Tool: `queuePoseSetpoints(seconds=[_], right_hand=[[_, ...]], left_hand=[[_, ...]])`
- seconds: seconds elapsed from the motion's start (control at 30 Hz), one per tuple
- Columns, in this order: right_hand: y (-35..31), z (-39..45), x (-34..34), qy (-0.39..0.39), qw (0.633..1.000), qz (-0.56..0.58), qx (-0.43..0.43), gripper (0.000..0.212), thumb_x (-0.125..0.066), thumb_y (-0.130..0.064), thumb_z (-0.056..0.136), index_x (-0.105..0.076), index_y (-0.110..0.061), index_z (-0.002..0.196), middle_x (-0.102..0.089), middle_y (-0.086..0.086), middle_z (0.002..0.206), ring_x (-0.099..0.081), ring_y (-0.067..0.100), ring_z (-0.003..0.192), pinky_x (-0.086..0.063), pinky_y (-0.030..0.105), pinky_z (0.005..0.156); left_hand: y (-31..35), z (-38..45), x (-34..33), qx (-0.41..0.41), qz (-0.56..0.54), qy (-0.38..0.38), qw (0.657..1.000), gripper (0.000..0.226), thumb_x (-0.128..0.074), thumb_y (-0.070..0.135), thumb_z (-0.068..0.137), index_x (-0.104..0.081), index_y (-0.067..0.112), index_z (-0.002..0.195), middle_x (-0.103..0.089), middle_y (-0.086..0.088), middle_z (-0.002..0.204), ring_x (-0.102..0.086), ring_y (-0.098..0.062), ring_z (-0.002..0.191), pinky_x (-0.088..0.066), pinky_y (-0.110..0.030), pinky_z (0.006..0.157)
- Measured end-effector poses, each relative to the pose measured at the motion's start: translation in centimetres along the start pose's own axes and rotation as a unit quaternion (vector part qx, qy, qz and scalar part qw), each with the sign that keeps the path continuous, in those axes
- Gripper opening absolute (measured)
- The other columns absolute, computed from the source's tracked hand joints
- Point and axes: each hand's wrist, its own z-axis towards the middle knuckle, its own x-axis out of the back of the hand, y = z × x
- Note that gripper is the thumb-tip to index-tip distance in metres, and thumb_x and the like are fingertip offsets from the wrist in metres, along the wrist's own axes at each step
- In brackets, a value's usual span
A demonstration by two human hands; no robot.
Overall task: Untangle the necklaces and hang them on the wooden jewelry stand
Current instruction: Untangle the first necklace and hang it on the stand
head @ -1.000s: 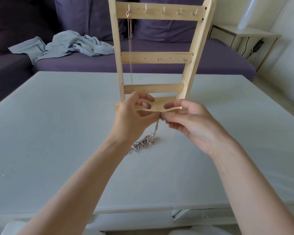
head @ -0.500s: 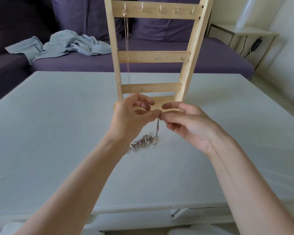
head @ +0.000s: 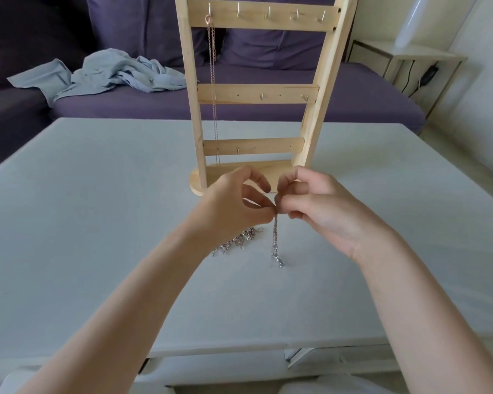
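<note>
Head view: both hands work above the desk [head: 97, 223], just in front of the stand [head: 256, 92]. The left hand [head: 234, 206] and right hand [head: 319, 206] meet fingertip to fingertip, each grip narrow and pinching the top of a silver chain [head: 275, 240] that hangs straight down, its lower end touching the desk. A heap of silver links [head: 236, 241] lies on the desk beside it, partly hidden under the left wrist; whether it joins the held chain cannot be told.

The step in hand looks like untangling: the top of the chain is being teased apart or its clasp worked. Next, the chain likely needs lifting clear of the heap and carrying to a free hook [head: 238, 12] on the top bar, with a steady pinch so it does not slip.

Count: one stand with three bars; five hooks on the top bar, four of them bare; one rose chain [head: 212, 81] already hanging from the leftmost hook; one silver chain held; one heap, its number of necklaces unclear. A blue cloth [head: 106, 72] lies on the sofa [head: 239, 103] behind.
</note>
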Motion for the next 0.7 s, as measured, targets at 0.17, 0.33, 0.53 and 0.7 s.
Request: queuePoseSetpoints(seconds=[0.17,0.33,0.53,0.7], right_hand=[[-0.7,-0.3,0.4,-0.031,0.998,0.034,0.046,0.031,-0.051,0.018,0.078,-0.049,-0.012,0.079,-0.053,0.002,0.066,-0.045,0.013,0.064,-0.037,0.018,0.061],[-0.6,-0.3,0.1,-0.047,0.989,0.142,0.006,0.031,-0.045,0.017,0.081,-0.045,-0.014,0.078,-0.048,0.003,0.064,-0.043,0.014,0.065,-0.035,0.024,0.063],[-0.2,0.0,-0.6,0.01,1.0,-0.003,-0.018,0.023,-0.057,0.004,0.077,-0.045,-0.015,0.082,-0.053,-0.004,0.058,-0.042,0.016,0.06,-0.036,0.029,0.067],[-0.5,-0.2,0.0,0.008,0.998,-0.059,0.01,0.017,-0.062,0.001,0.076,-0.055,-0.014,0.081,-0.055,-0.006,0.057,-0.045,0.01,0.057,-0.039,0.022,0.064]], left_hand=[[0.1,0.0,0.3,0.061,-0.163,0.001,0.985,0.023,-0.066,0.001,0.08,-0.048,0.015,0.084,-0.065,0.002,0.072,-0.054,-0.009,0.062,-0.048,-0.019,0.059],[0.2,0.0,0.2,0.071,-0.174,-0.02,0.982,0.02,-0.062,0.003,0.083,-0.047,0.015,0.085,-0.06,0.004,0.068,-0.051,-0.01,0.063,-0.049,-0.023,0.063],[-0.9,0.0,-1.2,-0.111,0.109,0.06,0.986,0.036,-0.066,0.004,0.072,-0.036,0.023,0.079,-0.052,0.013,0.065,-0.045,-0.002,0.053,-0.036,-0.015,0.055],[-0.3,-0.1,-0.6,-0.043,-0.042,0.039,0.997,0.029,-0.062,-0.001,0.079,-0.041,0.018,0.082,-0.06,0.001,0.072,-0.048,-0.008,0.061,-0.045,-0.021,0.061]])
